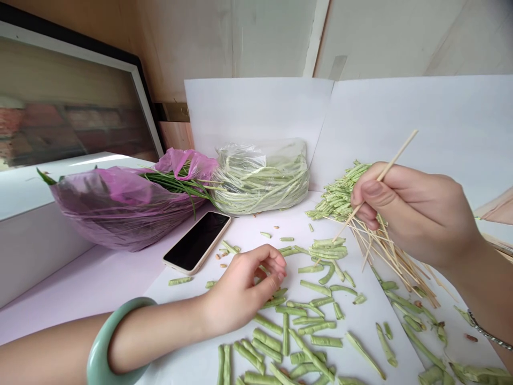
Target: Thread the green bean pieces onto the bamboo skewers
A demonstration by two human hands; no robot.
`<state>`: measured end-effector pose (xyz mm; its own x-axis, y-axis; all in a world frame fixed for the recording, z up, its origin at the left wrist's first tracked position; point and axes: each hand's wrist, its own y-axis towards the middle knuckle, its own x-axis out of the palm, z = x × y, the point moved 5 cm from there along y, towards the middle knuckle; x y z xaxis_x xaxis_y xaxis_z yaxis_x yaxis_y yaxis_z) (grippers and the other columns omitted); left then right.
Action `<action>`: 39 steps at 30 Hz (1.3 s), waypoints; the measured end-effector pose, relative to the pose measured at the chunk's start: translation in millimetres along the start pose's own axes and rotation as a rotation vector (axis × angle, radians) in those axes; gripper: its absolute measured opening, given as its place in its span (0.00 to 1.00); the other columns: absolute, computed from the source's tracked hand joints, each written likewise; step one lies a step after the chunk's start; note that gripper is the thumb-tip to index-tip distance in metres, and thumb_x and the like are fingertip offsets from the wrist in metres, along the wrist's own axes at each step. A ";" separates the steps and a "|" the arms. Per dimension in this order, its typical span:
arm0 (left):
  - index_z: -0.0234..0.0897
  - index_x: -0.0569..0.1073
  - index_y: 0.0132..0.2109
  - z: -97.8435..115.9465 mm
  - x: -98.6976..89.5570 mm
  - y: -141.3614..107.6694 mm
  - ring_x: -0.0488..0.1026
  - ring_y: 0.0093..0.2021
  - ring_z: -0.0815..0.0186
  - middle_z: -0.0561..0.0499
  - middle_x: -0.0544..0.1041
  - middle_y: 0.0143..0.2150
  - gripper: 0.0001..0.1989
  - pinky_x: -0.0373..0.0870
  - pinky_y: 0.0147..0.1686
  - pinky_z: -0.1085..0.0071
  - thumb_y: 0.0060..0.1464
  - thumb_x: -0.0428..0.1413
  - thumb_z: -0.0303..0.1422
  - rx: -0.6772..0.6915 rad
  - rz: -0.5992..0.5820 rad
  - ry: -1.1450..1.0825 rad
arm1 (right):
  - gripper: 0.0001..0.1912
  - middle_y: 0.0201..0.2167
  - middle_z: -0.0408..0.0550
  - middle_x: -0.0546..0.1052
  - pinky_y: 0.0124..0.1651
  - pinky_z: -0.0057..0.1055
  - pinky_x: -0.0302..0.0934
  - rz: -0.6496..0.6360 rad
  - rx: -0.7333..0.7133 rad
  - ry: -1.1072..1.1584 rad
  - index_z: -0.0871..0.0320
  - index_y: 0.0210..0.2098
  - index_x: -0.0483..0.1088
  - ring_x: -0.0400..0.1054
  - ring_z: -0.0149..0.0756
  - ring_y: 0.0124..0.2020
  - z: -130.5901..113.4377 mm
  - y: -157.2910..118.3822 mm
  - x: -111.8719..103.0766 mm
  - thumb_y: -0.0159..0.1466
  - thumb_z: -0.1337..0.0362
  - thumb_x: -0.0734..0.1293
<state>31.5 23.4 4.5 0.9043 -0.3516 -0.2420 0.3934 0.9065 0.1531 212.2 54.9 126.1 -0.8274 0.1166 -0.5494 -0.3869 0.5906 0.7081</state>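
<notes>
My right hand (pixel 417 208) pinches a thin wooden skewer (pixel 396 156) between thumb and fingers, tilted down to the left. At its lower end several short green bean pieces (pixel 328 249) sit side by side, apparently threaded, with the tip showing beyond them. My left hand (pixel 246 286) is low over the white sheet, its fingers curled toward the thumb; whatever they may hold is hidden. Around and below it lie many loose cut bean pieces (pixel 316 326). Behind my right hand rests a pile of bean-loaded skewers (pixel 340 190), their bare sticks (pixel 390 262) pointing toward me.
A phone (pixel 197 241) lies left of the sheet. Behind it stand a pink plastic bag (pixel 132 214) of green stalks and a clear bag (pixel 260 182) of long beans. White boards (pixel 256 107) rise at the back; a dark-framed window (pixel 76 101) is at left.
</notes>
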 end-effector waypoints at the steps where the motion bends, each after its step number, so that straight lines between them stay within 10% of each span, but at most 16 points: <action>1: 0.36 0.69 0.37 3.5 1.0 2.0 0.68 0.35 0.67 0.49 0.72 0.34 0.05 0.62 0.32 0.74 0.56 0.50 0.31 0.021 -0.018 0.092 | 0.15 0.18 0.40 0.63 0.18 0.23 0.53 -0.001 0.009 0.005 0.57 0.24 0.64 0.57 0.24 0.18 0.2 0.1 -0.8 0.67 0.61 0.59; 11: 0.35 0.74 0.37 10.4 28.2 48.4 0.69 0.33 0.60 0.47 0.74 0.32 0.09 0.62 0.33 0.70 0.48 0.57 0.34 0.256 -0.068 0.609 | 0.16 0.20 0.40 0.64 0.19 0.23 0.54 0.015 0.012 0.008 0.58 0.23 0.62 0.57 0.23 0.18 -0.5 0.2 -2.3 0.67 0.61 0.59; 20: 0.33 0.75 0.32 -14.6 42.0 67.3 0.64 0.25 0.68 0.52 0.71 0.26 0.07 0.59 0.25 0.73 0.41 0.61 0.29 0.023 -0.081 0.466 | 0.15 0.20 0.39 0.64 0.19 0.23 0.54 -0.018 0.014 0.027 0.57 0.25 0.63 0.57 0.24 0.17 -0.5 0.0 -2.7 0.67 0.60 0.58; 39: 0.31 0.74 0.29 -21.8 42.4 67.9 0.69 0.25 0.71 0.51 0.76 0.27 0.03 0.62 0.25 0.78 0.43 0.57 0.26 -0.034 -0.065 0.396 | 0.16 0.18 0.39 0.64 0.18 0.23 0.53 -0.049 -0.010 -0.055 0.57 0.24 0.62 0.57 0.24 0.16 0.1 -1.5 3.8 0.67 0.59 0.58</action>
<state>92.9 75.2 -16.3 0.7415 -0.2976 -0.6014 0.4363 0.8947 0.0952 209.7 54.5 122.9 -0.7838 0.1316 -0.6070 -0.4310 0.5885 0.6841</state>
